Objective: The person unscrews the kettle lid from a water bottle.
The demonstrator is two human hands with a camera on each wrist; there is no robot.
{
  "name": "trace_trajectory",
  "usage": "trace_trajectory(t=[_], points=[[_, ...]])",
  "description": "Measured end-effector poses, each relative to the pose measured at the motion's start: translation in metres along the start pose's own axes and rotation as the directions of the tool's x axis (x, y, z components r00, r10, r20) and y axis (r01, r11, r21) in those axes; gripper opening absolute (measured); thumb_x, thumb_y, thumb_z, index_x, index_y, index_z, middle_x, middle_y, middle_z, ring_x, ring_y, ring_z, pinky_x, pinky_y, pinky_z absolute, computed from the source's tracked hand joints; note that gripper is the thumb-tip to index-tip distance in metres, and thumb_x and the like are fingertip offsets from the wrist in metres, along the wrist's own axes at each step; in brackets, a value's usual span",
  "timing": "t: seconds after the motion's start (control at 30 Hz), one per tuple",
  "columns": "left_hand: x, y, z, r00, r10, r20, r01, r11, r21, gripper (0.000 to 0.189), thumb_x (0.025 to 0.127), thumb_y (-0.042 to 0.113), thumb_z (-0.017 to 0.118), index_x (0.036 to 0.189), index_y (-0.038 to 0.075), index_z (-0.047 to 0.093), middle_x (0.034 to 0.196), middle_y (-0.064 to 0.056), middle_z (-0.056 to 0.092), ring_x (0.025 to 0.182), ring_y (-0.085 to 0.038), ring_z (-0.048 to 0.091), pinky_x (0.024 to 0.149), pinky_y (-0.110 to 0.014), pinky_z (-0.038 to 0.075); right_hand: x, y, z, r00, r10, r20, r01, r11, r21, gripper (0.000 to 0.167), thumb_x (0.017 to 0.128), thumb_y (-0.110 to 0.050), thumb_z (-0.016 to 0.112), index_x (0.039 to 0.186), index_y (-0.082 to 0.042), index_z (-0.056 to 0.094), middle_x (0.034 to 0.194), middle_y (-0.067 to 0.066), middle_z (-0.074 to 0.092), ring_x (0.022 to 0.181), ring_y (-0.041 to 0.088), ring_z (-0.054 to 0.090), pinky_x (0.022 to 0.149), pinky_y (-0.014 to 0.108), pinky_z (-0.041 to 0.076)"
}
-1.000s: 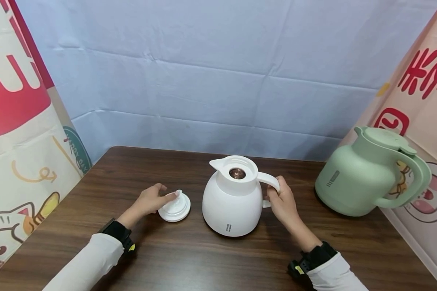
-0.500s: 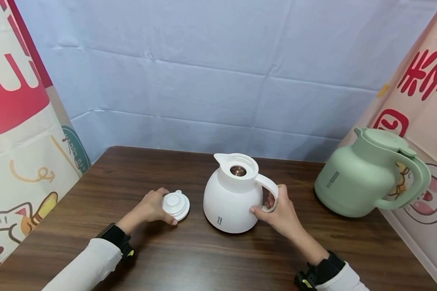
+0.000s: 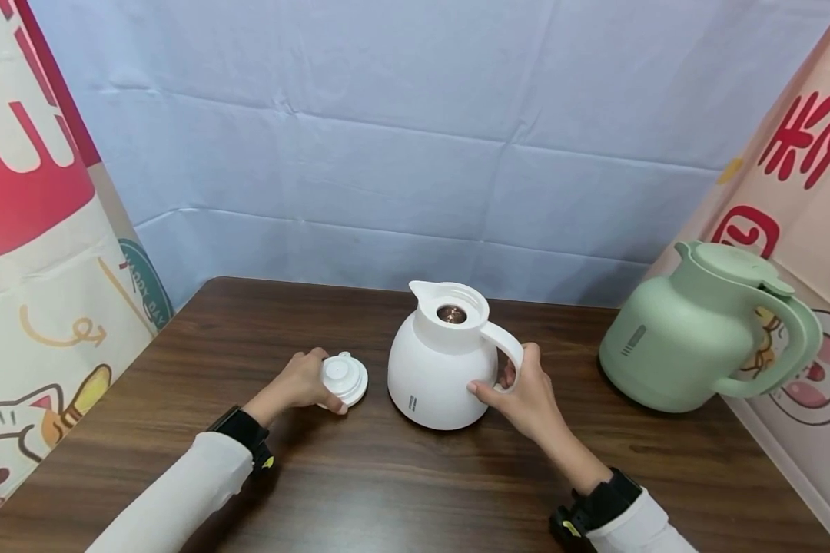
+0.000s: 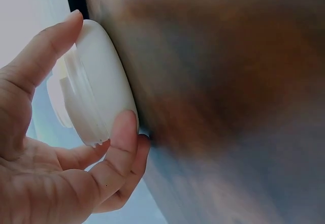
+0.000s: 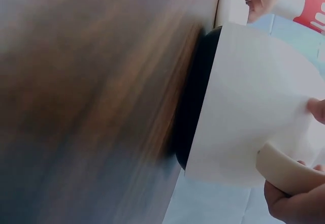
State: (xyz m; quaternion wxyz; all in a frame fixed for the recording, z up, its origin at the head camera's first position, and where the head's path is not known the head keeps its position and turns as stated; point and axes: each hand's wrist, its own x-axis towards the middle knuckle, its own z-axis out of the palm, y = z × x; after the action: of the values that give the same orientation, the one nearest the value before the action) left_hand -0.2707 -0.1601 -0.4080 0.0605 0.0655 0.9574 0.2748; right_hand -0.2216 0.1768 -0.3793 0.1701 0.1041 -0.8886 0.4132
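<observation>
Jug [image 3: 432, 369] (white, open-topped, coppery opening [image 3: 452, 314] visible) is placed between the two hands, upright, nearer the right hand [image 3: 526, 395]. Spout [image 3: 420, 290] is pointed away and toward the left-hand side. Handle [image 3: 506, 339] is gripped low by the right hand: fingers curled around it, thumb pressed on the jug body. Dark base [image 5: 195, 97] is seen in the right wrist view; full contact with the worktop [image 3: 401, 491] can't be confirmed.

Lid [image 3: 343, 374] (white, stepped) is held by its rim in the left hand [image 3: 304, 382], thumb on one side, fingers on the opposite side, hand opened only to lid width. It is laid flat on the worktop, wide part down, between the left hand and the jug, apart from the jug.

Green jug [image 3: 692, 338] is stood upright well to the right of the right hand, closed on top, untouched. Black bands [image 3: 240, 436] are worn on both wrists, below white sleeves [image 3: 180, 491]. Pale blue cloth [image 3: 360, 153] is hung beyond both hands, printed sheets [image 3: 34, 315] to either side.
</observation>
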Motion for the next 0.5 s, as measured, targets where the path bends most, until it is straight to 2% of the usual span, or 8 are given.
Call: trace_trajectory(t=[0.27,0.5], points=[[0.026,0.008,0.001,0.998,-0.069,0.002,0.069,0.998,-0.014,0.086,0.055,0.03,0.09,0.121,-0.006,0.048,0.108,-0.021,0.051,0.097,-0.032,0.049,0.081,-0.043,0.044,0.025,0.004,0.011,0.999,0.017,-0.031,-0.018,1.0,-0.015,0.063,0.067,-0.022,0.085,0.097,-0.001,0.033,0.075,0.013,0.046,0.061,0.021,0.043,0.057,0.034,0.036],[0.044,0.014,0.001,0.996,-0.084,-0.006,0.084,0.996,-0.008,0.085,0.057,0.031,0.088,0.121,-0.007,0.047,0.107,-0.022,0.051,0.098,-0.033,0.049,0.082,-0.044,0.044,0.042,0.008,0.016,0.996,0.082,-0.02,-0.083,0.996,-0.032,0.066,0.069,-0.027,0.084,0.102,-0.001,0.032,0.08,0.017,0.048,0.064,0.023,0.044,0.058,0.034,0.036]])
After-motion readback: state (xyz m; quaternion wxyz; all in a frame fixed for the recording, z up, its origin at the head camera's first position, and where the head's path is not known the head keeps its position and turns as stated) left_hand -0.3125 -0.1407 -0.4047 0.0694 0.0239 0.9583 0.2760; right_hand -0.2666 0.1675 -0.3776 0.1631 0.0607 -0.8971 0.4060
